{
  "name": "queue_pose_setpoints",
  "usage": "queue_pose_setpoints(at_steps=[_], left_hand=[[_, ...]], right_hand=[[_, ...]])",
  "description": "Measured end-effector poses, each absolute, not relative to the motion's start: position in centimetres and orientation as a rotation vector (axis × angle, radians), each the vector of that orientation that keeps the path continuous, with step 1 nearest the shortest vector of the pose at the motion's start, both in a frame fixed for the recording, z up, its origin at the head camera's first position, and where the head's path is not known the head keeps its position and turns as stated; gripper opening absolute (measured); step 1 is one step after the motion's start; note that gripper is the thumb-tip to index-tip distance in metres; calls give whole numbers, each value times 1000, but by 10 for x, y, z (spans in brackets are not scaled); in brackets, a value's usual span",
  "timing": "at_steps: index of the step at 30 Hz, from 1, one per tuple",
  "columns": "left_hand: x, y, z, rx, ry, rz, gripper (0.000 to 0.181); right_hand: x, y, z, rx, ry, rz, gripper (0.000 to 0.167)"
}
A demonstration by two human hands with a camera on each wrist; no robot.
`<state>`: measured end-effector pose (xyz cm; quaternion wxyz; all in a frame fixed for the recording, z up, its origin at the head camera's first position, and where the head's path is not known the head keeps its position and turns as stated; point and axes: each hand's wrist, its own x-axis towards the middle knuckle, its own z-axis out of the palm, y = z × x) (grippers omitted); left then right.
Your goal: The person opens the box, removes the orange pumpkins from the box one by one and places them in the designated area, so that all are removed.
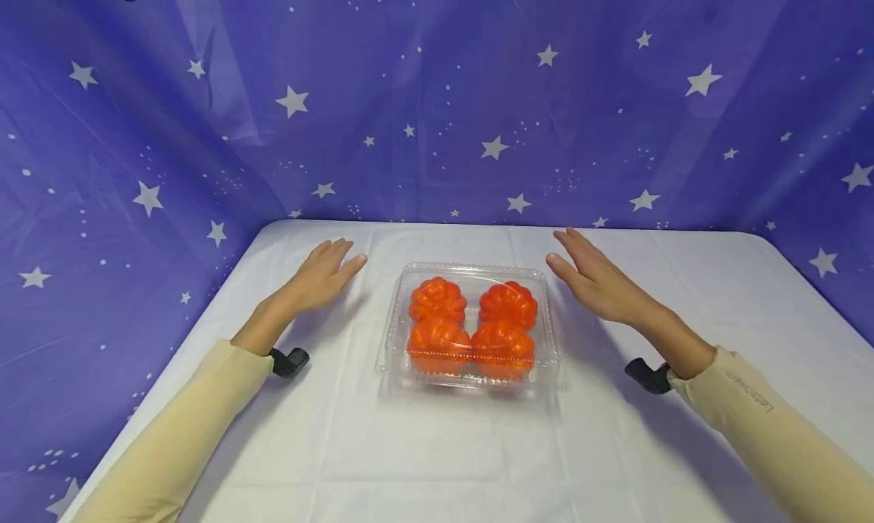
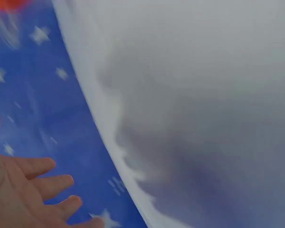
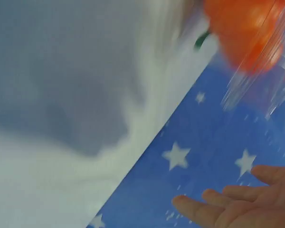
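On the table point(image 1: 444, 462), the clear container point(image 1: 471, 271) sits central. The left hand point(image 1: 319, 280), at its ten o'clock, and right hand point(image 1: 599, 281), at two, hold nothing, fingers extended. Light, even two-sided pressure should best steady the orange pumpkins point(image 1: 439, 344) inside.

Looks like a small curtained-off work spot
Star-printed purple cloth point(image 1: 423, 178) hangs behind and along both sides of this white-covered table point(image 1: 437, 462).

free room either side of clear container point(image 1: 396, 333), starry curtain point(image 1: 437, 75) blocking way beyond table point(image 1: 437, 455)
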<state>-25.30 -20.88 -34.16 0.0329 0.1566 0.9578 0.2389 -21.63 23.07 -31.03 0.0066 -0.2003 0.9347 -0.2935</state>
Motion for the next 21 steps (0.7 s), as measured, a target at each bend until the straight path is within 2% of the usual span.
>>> queue_pose_setpoints(at_steps=[5, 10, 17, 21], left_hand=[[-220, -193, -330, 570, 2717, 1088, 76], [-188, -179, -326, 573, 2509, 1261, 78], [-147, -160, -329, 456, 2349, 1435, 107], [-134, -150, -336, 387, 2280, 1534, 114]], right_hand=[[-200, 219, -312, -649, 2826, -1035, 68], [-182, 216, -318, -597, 2723, -1141, 74], [-158, 211, -326, -520, 2580, -1235, 79], [-141, 210, -327, -496, 2510, -1274, 77]])
